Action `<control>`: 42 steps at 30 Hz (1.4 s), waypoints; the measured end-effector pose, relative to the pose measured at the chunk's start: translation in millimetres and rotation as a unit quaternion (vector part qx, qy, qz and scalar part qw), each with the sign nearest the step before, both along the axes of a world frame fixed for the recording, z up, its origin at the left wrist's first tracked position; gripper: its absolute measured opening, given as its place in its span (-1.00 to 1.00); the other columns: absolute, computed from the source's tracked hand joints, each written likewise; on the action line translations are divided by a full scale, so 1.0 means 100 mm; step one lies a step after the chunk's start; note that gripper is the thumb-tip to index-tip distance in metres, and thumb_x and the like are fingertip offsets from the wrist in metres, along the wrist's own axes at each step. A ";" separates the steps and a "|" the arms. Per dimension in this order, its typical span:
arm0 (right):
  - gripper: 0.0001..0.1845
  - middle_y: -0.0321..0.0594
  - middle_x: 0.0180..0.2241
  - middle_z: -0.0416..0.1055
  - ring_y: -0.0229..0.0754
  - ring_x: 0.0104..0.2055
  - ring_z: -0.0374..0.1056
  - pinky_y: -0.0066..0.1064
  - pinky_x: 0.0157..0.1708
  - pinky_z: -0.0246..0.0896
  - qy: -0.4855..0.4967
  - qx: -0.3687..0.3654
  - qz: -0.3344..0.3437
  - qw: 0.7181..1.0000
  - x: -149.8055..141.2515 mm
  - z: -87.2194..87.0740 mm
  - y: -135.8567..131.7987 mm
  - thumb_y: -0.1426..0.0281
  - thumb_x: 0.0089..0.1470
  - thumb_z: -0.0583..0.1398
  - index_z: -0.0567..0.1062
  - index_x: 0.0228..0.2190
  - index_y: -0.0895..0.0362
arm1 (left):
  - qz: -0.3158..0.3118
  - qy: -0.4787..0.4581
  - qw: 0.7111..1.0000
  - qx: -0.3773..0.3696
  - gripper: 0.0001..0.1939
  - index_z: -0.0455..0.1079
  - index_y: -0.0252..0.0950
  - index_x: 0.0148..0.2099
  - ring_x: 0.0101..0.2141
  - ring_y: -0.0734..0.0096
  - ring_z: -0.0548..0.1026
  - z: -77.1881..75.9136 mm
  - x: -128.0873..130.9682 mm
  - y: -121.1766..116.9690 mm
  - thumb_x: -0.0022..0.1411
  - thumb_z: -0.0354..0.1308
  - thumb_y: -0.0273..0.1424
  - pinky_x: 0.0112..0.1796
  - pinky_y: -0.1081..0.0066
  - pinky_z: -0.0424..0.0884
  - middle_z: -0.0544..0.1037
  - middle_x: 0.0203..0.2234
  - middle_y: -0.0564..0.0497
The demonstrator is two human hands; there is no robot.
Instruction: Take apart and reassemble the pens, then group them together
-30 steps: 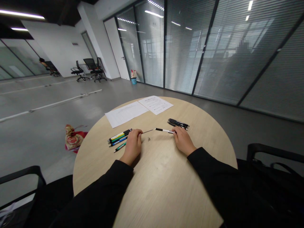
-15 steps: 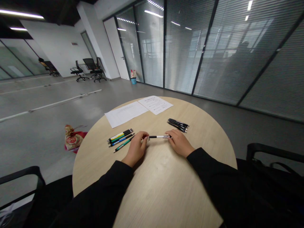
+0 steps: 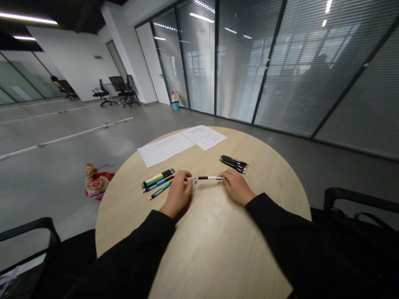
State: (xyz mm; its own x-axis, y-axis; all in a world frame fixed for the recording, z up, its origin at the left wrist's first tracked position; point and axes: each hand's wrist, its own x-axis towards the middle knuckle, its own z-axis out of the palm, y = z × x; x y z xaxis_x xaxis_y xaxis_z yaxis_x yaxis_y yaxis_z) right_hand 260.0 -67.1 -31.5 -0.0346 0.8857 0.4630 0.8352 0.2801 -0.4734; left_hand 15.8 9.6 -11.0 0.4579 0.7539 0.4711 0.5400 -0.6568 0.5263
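A black-and-white pen lies level between my hands, low over the round table. My right hand is closed, its thumb and fingers pinching the pen's white end. Facing the pen's dark end is my left hand, with thumb and fingertips curled together. A small pale piece shows at its fingertips, too small to name. Partly behind my left hand lies a green pen. Beside it are several pens with yellow, green and blue barrels. A pile of black pens sits just beyond my right hand.
Two printed paper sheets lie at the far side of the wooden table. Black armchairs flank the table. A red-and-tan bag is on the floor at left. A glass wall with blinds stands behind.
My left hand has drawn slightly left, away from the pen, and a gap now shows between its fingertips and the pen's dark barrel. My right hand keeps its hold.
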 end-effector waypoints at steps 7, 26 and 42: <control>-0.79 -0.11 -0.20 0.45 -0.08 -0.10 0.31 -0.26 -0.03 0.22 0.009 -0.006 0.011 1.000 0.00 0.00 0.00 0.51 0.28 0.08 0.53 -0.19 0.15 | -0.037 0.006 0.999 -0.013 -0.86 0.34 -0.27 -0.24 -0.22 0.27 0.39 0.06 0.02 -0.04 0.36 -0.01 -0.39 -0.15 0.28 0.36 0.43 -0.26 -0.06; -0.82 -0.10 -0.23 0.48 -0.05 -0.14 0.31 -0.22 -0.08 0.24 -0.012 0.015 0.050 0.999 -0.01 0.01 -0.01 0.55 0.24 0.13 0.52 -0.20 0.15 | -0.059 -0.003 0.998 -0.020 -0.84 0.27 -0.25 -0.26 -0.29 0.32 0.37 0.07 0.04 -0.06 0.40 -0.06 -0.38 -0.21 0.33 0.34 0.40 -0.33 -0.02; -0.83 -0.09 -0.22 0.49 -0.05 -0.11 0.33 -0.20 -0.03 0.24 0.016 0.010 0.014 1.000 0.03 -0.05 0.02 0.51 0.26 0.12 0.53 -0.22 0.15 | -0.012 0.150 0.988 0.040 -0.74 0.45 -0.22 0.03 -0.12 0.18 0.43 -0.16 -0.04 0.09 0.39 0.00 -0.42 -0.06 0.16 0.38 0.47 -0.05 -0.13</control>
